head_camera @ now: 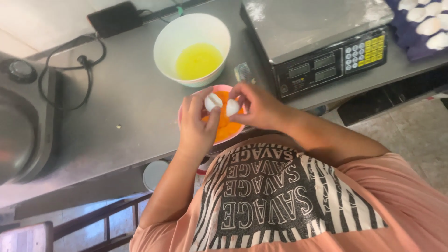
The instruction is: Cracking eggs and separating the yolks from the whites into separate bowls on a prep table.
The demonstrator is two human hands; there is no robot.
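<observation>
Eggshell in two halves sits between the hands, right above the pink bowl [234, 133] of orange yolks. The left hand [197, 125] pinches the left shell half [213, 101] in a closed fingertip grip; the right hand [259, 108] does the same with the right shell half [232, 108]. The two halves lie just beside each other, left to right, the right one toward 4 o'clock of the left one. Whether they touch cannot be told. Each half sits at the fingertip end of its own grip: toward 1 o'clock from the left palm, toward 9 o'clock from the right palm. Neither hand is nearer; each has its own piece.

The pink bowl stands at the near edge of the grey tabletop [126, 93], directly beneath both halves. From the shells, the white bowl [164, 42] holding clear yellow liquid lies toward 11 o'clock, close behind the pink one and seemingly touching its rim. A weighing scale [317, 32] stands toward 2 o'clock, well apart, and a tray of white eggs [422, 23] lies beyond it at the far right corner.
</observation>
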